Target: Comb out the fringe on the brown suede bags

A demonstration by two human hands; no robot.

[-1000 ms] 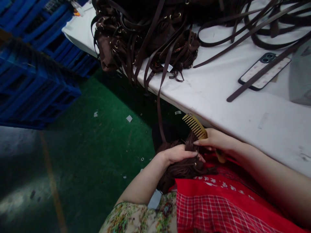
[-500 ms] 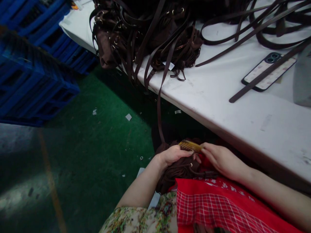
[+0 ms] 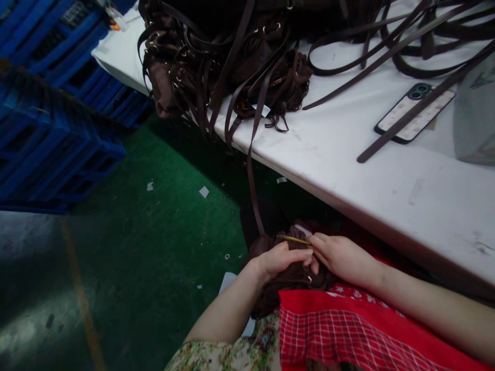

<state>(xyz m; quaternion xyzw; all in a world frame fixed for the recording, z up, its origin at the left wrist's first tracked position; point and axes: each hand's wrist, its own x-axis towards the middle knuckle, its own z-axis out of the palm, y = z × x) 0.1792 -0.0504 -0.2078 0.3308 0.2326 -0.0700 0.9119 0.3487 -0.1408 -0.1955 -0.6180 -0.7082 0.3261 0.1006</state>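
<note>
A dark brown bag with gold eyelets lies in my lap, partly under my hands. My left hand is closed on the bag, its thumb pointing right; the exact part it pinches is hidden. In my right hand is a yellow comb, seen nearly edge-on and lying across the bag's dark strands just above my left thumb. From the bag a long brown strap runs up to the table edge.
Several brown bags are heaped on the white table, some straps hanging over its edge. A phone lies under a loose strap at right. Blue pallets stand at left on the green floor, with paper scraps about.
The comb has turned from showing its flat toothed face to nearly edge-on, and my right hand has shifted slightly left and down. My left hand stays at the bag.
</note>
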